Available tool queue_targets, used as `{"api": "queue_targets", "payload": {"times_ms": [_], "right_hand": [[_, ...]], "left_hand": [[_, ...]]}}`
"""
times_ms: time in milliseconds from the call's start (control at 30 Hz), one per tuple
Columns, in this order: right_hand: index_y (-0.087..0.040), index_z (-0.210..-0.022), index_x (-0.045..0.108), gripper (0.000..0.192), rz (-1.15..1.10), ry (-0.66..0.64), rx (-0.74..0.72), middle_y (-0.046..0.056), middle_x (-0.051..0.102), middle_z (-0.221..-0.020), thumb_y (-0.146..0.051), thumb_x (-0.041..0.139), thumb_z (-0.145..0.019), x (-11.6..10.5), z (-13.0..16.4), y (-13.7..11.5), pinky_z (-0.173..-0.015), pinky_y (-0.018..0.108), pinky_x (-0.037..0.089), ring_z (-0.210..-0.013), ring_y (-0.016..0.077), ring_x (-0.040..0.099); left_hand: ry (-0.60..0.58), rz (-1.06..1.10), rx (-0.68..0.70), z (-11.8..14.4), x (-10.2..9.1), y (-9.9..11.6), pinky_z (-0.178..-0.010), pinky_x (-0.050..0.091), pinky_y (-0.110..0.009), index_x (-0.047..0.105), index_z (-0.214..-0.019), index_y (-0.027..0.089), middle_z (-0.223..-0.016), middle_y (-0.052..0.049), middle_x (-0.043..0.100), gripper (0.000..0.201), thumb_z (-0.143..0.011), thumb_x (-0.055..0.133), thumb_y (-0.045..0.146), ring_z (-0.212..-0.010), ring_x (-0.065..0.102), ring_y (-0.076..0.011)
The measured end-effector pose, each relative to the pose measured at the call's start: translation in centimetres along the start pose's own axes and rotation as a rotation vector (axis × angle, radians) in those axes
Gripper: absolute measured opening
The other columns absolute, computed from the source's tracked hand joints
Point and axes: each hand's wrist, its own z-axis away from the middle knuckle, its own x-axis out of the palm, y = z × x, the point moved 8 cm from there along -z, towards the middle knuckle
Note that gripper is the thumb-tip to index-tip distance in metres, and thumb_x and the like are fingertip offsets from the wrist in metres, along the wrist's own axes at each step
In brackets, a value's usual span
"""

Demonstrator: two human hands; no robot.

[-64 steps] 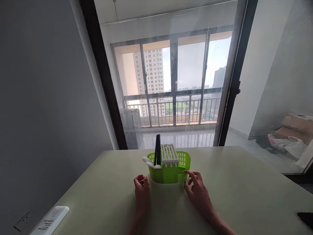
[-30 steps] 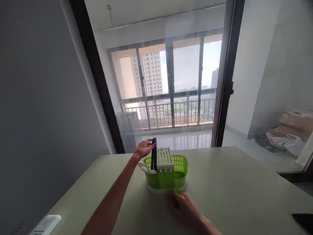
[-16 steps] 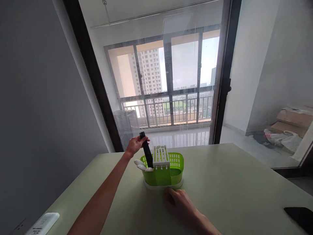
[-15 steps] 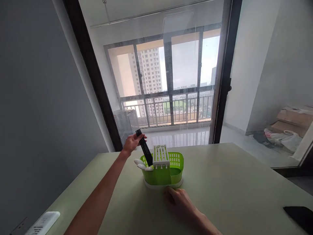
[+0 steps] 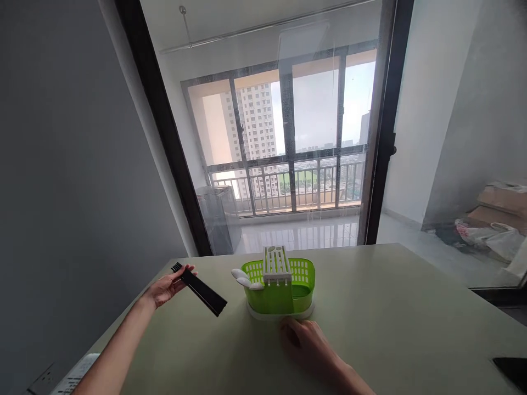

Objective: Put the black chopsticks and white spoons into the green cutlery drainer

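My left hand (image 5: 167,286) grips a bundle of black chopsticks (image 5: 205,292) by one end. They slant down to the right, left of the green drainer basket (image 5: 272,302) and apart from it. White spoons (image 5: 242,280) lean out over the basket's left rim. A slotted white rack (image 5: 277,264) is fixed across the basket's middle. At the front, my right hand (image 5: 307,337) has its fingers curled against the basket's white base tray (image 5: 263,316); its fingertips are partly hidden.
The basket stands on a pale green table (image 5: 370,307). A white power strip (image 5: 78,373) lies at the lower left, partly behind my left forearm. A dark object (image 5: 513,370) lies near the right edge. Behind the table is a glass door (image 5: 263,230).
My left hand has pulled the black chopsticks out of the basket and carried them left and down. The right hand stays at the front of the base tray. The view has shifted slightly.
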Motion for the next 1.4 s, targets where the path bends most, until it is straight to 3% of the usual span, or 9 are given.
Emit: {"api": "queue_targets", "payload": {"times_ms": [167, 267, 400, 600, 800, 1000, 1133, 1267, 1400], "right_hand": [[-0.021, -0.087, 0.067, 0.019, 0.002, -0.078, 0.026, 0.000, 0.065, -0.065, -0.017, 0.049, -0.090, 0.5, 0.1, 0.3, -0.057, 0.025, 0.029, -0.054, 0.0120, 0.049], [-0.020, -0.088, 0.067, 0.018, -0.003, -0.076, 0.028, -0.001, 0.065, -0.064, -0.018, 0.050, -0.090, 0.5, 0.2, 0.5, -0.057, 0.024, 0.029, -0.055, 0.0121, 0.049], [-0.020, -0.087, 0.068, 0.020, -0.015, -0.068, 0.035, 0.000, 0.064, -0.064, -0.022, 0.048, -0.092, 0.5, 0.3, 0.7, -0.058, 0.025, 0.032, -0.056, 0.0129, 0.049], [-0.020, -0.087, 0.068, 0.024, -0.012, -0.093, 0.083, 0.000, 0.063, -0.064, -0.027, 0.046, -0.095, 0.2, 0.3, 0.6, -0.057, 0.025, 0.032, -0.057, 0.0139, 0.049], [-0.020, -0.085, 0.067, 0.025, -0.038, -0.102, 0.093, 0.001, 0.065, -0.067, -0.029, 0.047, -0.096, 0.2, 0.4, 0.8, -0.057, 0.026, 0.033, -0.057, 0.0137, 0.049], [-0.020, -0.087, 0.068, 0.024, -0.041, -0.083, 0.080, 0.001, 0.065, -0.066, -0.029, 0.048, -0.096, 0.3, 0.4, 1.1, -0.058, 0.026, 0.035, -0.058, 0.0139, 0.050], [-0.020, -0.088, 0.069, 0.025, -0.046, -0.106, 0.093, 0.002, 0.067, -0.069, -0.028, 0.046, -0.095, 0.2, 0.4, 0.9, -0.059, 0.026, 0.037, -0.059, 0.0145, 0.053], [-0.020, -0.090, 0.069, 0.023, -0.048, -0.110, 0.100, 0.002, 0.068, -0.070, -0.026, 0.047, -0.095, -0.1, 0.3, 0.6, -0.059, 0.025, 0.036, -0.060, 0.0146, 0.054], [-0.021, -0.088, 0.069, 0.020, -0.040, -0.117, 0.106, 0.001, 0.068, -0.069, -0.024, 0.050, -0.093, -0.3, 0.2, 0.5, -0.059, 0.025, 0.035, -0.059, 0.0143, 0.054]], "left_hand": [[-0.180, -0.342, -0.205, 1.6, -0.9, -2.5, -0.073, 0.066, -0.031, 0.075, -0.089, 0.013, -0.106, -0.016, 0.079, 0.044, -0.056, 0.099, 0.030, -0.094, 0.079, -0.0335], [-0.319, -0.579, -0.252, 2.5, -0.7, -3.6, -0.078, 0.064, -0.032, 0.074, -0.086, 0.017, -0.112, -0.015, 0.078, 0.050, -0.053, 0.098, 0.045, -0.102, 0.077, -0.0346], [-0.380, -0.706, -0.291, 2.6, -0.9, -5.2, -0.081, 0.063, -0.034, 0.073, -0.081, 0.018, -0.110, -0.017, 0.078, 0.051, -0.051, 0.097, 0.051, -0.098, 0.078, -0.0347], [-0.313, -0.859, -0.338, 0.8, -2.5, -7.4, -0.059, 0.062, -0.039, 0.063, -0.065, 0.019, -0.082, -0.021, 0.079, 0.049, -0.040, 0.099, 0.040, -0.071, 0.078, -0.0374], [-0.224, -0.959, -0.312, -1.3, -3.9, -8.2, -0.044, 0.057, -0.039, 0.056, -0.059, 0.019, -0.057, -0.015, 0.072, 0.048, -0.036, 0.097, 0.024, -0.046, 0.069, -0.0299], [-0.210, -0.989, -0.262, -2.1, -4.3, -8.0, -0.045, 0.058, -0.047, 0.054, -0.059, 0.021, -0.049, -0.007, 0.065, 0.050, -0.035, 0.098, 0.025, -0.044, 0.067, -0.0319], [-0.176, -1.010, -0.238, -1.8, -4.2, -7.5, -0.040, 0.056, -0.040, 0.054, -0.058, 0.021, -0.052, -0.008, 0.066, 0.050, -0.035, 0.097, 0.031, -0.045, 0.067, -0.0301], [-0.117, -1.030, -0.182, -1.4, -4.1, -6.4, -0.037, 0.053, -0.030, 0.056, -0.058, 0.020, -0.057, -0.010, 0.069, 0.049, -0.044, 0.095, 0.046, -0.048, 0.069, -0.0280], [-0.033, -1.045, -0.107, -1.2, -4.2, -5.0, -0.038, 0.054, -0.032, 0.055, -0.059, 0.020, -0.056, -0.010, 0.068, 0.052, -0.047, 0.092, 0.055, -0.048, 0.069, -0.0283]]}}
